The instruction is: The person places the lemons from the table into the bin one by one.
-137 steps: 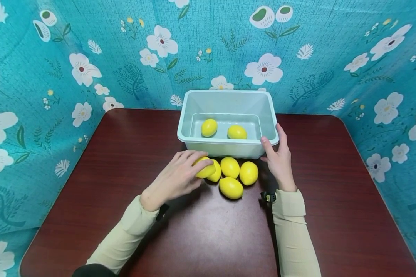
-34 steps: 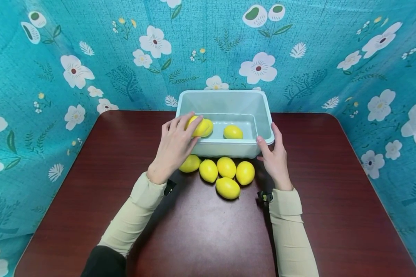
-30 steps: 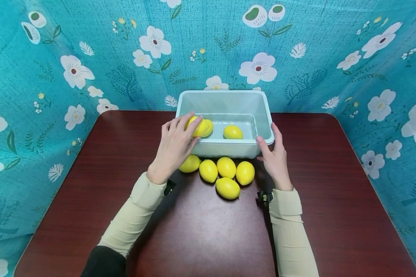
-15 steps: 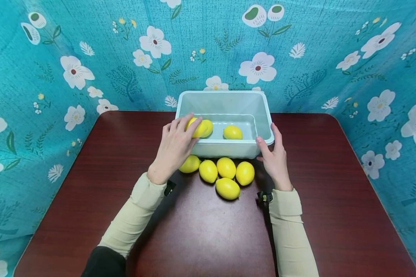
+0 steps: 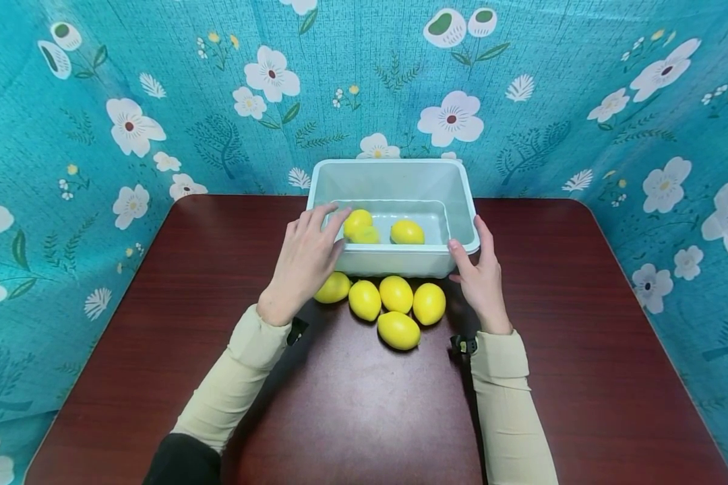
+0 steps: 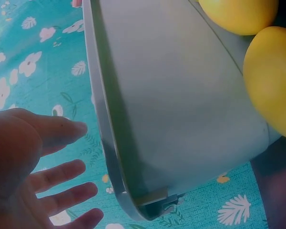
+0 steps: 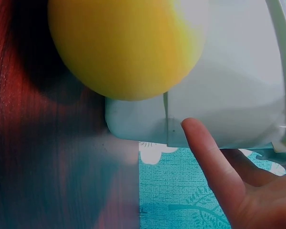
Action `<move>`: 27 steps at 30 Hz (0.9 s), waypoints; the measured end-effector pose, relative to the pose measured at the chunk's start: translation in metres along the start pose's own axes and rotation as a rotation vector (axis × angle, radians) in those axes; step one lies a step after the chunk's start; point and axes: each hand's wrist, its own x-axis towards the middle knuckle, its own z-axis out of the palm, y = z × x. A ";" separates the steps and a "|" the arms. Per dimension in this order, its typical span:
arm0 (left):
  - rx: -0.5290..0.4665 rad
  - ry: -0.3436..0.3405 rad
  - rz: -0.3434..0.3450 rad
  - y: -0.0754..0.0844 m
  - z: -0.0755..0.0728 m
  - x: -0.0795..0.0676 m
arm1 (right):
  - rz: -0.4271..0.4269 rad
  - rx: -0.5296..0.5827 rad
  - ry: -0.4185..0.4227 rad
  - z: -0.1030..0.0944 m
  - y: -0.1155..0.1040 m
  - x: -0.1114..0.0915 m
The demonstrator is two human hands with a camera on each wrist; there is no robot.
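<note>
Lemons [image 5: 407, 232] — three inside the tub [image 5: 397, 260]; five outside; left grip [image 5: 306, 254] relaxed

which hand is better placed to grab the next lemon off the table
Probably the left hand: it holds nothing and is close to the leftmost lemon, while the right hand grips the box.

Both arms reach toward the far edge of the table [image 5: 582, 323]. The left arm [image 5: 233, 377] slants inward, the back of the left hand [image 5: 303, 259] facing up, its fingers relaxed and spread apart. The right arm [image 5: 512, 397] runs almost straight forward; the right hand [image 5: 485, 279] has two digits stretched out and parted in a V, the others partly hidden.
</note>
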 end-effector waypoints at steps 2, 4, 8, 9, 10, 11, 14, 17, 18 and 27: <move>0.000 0.005 0.003 0.001 -0.001 -0.001 | -0.001 0.005 -0.002 0.000 0.000 0.000; 0.000 0.006 0.006 0.002 -0.002 -0.003 | -0.003 0.011 -0.001 0.000 0.000 0.000; 0.004 0.002 0.010 0.004 -0.003 -0.005 | -0.004 0.019 -0.001 0.000 -0.001 0.001; 0.002 0.003 0.011 0.004 -0.003 -0.006 | -0.003 0.018 -0.001 0.000 -0.001 0.001; -0.001 0.003 0.012 0.005 -0.003 -0.006 | -0.002 0.016 -0.001 0.000 -0.001 0.000; -0.003 0.004 0.013 0.005 -0.003 -0.007 | -0.001 0.015 -0.002 0.000 -0.001 0.000; -0.010 0.009 0.018 0.006 -0.003 -0.010 | 0.002 0.008 -0.003 0.000 -0.002 0.000; -0.009 0.008 0.026 0.007 -0.003 -0.013 | -0.001 0.002 -0.004 0.000 -0.002 0.001; -0.008 0.006 0.028 0.008 -0.004 -0.014 | 0.000 0.001 -0.004 0.000 -0.001 0.001; -0.007 -0.013 0.057 0.010 -0.003 -0.024 | 0.000 -0.001 -0.008 0.001 0.000 0.002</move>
